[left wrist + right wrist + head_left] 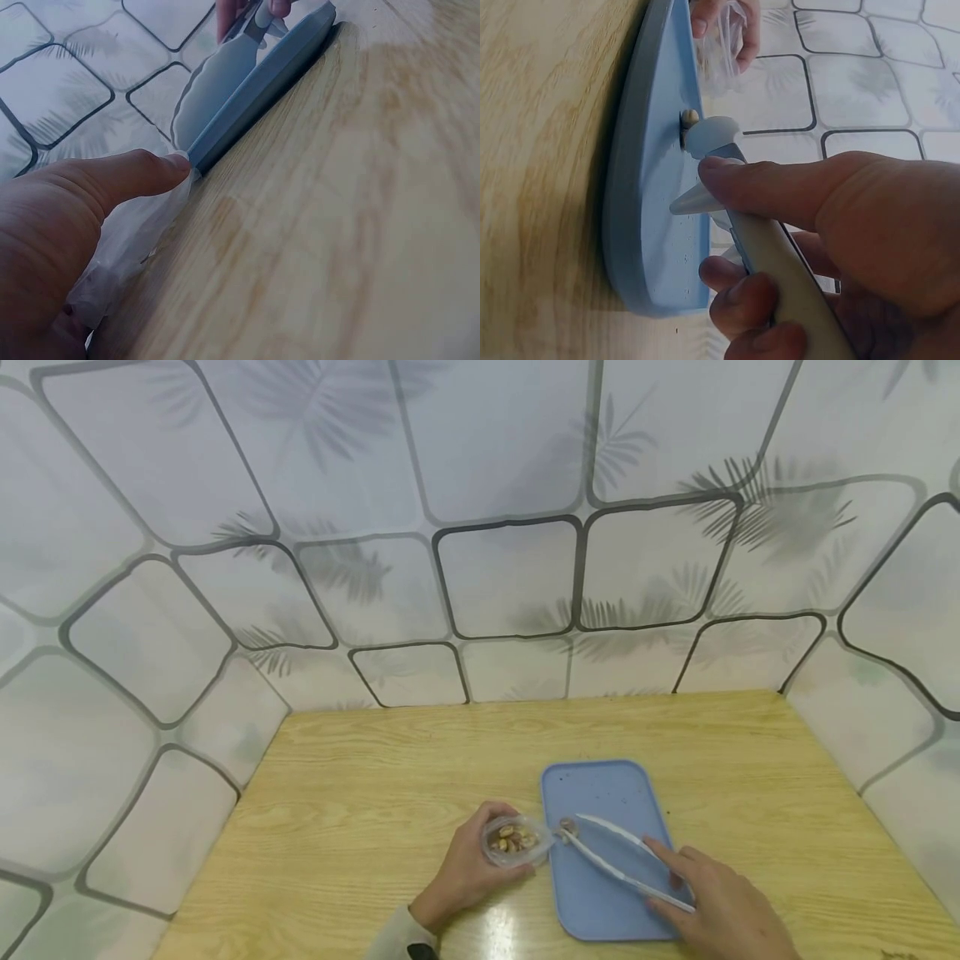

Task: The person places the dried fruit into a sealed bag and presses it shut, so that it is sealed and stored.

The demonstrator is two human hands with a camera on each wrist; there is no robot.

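Note:
My left hand (476, 853) holds a clear plastic bag (538, 850) with its mouth spread wide, fingers on the far side and thumb on the near side. Several nuts in shells (513, 838), like pistachios, lie inside it. The bag's right edge meets the left rim of a blue tray (611, 906). A pair of white-tipped tongs (624, 877) is gripped in my right hand (723, 902), its arms spread over the tray. A few nuts (691, 118) sit on the tray by the tong tips, near the left rim.
Dark crumbs (600, 785) dot the far part of the tray. The tray lies on a wood-grain table (375, 777). Behind and along both sides of the table stand patterned white walls (510, 581).

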